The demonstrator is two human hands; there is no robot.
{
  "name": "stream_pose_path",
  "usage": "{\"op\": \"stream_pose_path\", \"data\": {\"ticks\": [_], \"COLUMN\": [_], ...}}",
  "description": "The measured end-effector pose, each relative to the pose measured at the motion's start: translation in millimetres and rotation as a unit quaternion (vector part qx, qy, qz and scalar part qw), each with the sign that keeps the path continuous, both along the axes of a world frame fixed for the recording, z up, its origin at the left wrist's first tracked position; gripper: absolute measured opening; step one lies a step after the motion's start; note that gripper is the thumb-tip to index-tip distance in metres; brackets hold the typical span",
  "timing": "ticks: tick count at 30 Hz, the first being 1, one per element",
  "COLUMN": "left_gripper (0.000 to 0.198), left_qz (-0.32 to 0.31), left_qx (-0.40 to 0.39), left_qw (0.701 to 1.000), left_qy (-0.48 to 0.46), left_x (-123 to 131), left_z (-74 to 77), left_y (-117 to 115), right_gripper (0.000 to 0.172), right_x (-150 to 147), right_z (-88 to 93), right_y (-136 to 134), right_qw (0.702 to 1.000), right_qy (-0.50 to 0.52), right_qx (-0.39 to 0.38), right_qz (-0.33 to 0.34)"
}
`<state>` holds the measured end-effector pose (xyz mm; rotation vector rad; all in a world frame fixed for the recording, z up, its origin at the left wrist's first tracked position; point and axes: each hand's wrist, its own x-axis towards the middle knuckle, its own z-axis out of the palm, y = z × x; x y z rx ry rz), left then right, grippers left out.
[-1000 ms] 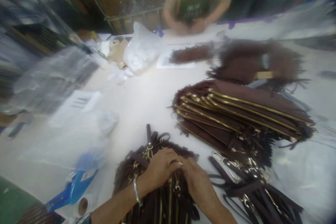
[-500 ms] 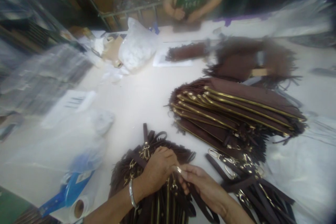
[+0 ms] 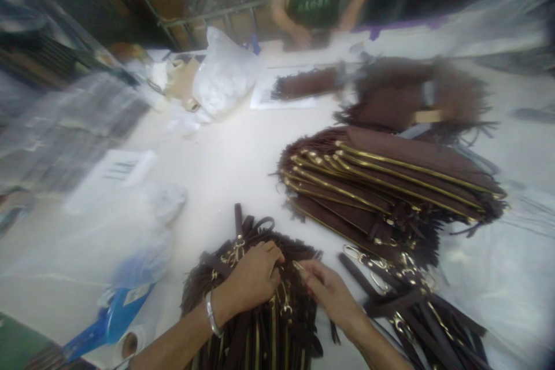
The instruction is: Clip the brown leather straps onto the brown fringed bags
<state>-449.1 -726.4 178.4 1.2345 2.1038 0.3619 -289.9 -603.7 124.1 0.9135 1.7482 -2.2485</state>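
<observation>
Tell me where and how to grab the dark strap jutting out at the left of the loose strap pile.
Best pinched, I judge, by its upper-left end, coming from the left, where the right hand is: the dark strap is flat and narrow, and that end juts onto the white tabletop, while its lower part runs in among the other straps.

Pouches [image 3: 260, 336]: matt, leather-like, rough fringe. Zips [image 3: 273, 329]: glossy gold-toned metal. Small piece [image 3: 298, 266] in right hand [image 3: 332, 292]: shiny metal. Hooks [image 3: 353, 252]: shiny metal. Straps [image 3: 437, 326]: smooth, leather-like. Bracelet [image 3: 211, 313]: polished silvery metal. Bag [image 3: 223, 78]: crinkled translucent plastic. Bench [image 3: 229, 167]: smooth.
</observation>
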Motion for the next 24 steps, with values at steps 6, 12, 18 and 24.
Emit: {"op": "stream_pose_path", "data": {"ticks": [6,12,18,24], "left_gripper": [0.028,0.023,0.016,0.015], "left_qz": [-0.057,-0.056,-0.054,-0.071], "left_qx": [-0.085,-0.131,-0.095,-0.066], "left_qw": [0.995,0.990,0.993,0.995], "left_qy": [0.004,-0.020,-0.049,-0.012], "left_x": [-4.8,-19.0,-27.9,-24.3], "left_z": [2.0,-8.2,-20.6,-19.7], "left_y": [12.4,23.5,12.0,7.8], "right_gripper": [0.027,0.023,0.021,0.019], "right_x": [-7.7,-17.7,-28.2,-34.2], "right_z": [-1.0,3.5,7.8,14.9], "right_y": [-3.7,-19.8,-27.2,-27.9], "right_qw": [0.976,0.947,0.919,0.896], "right_qy": [0.003,-0.041,-0.077,-0.092], "right_qx": [0.210,0.308,0.365,0.402], "right_qz": [0.060,0.086,0.130,0.165]}}
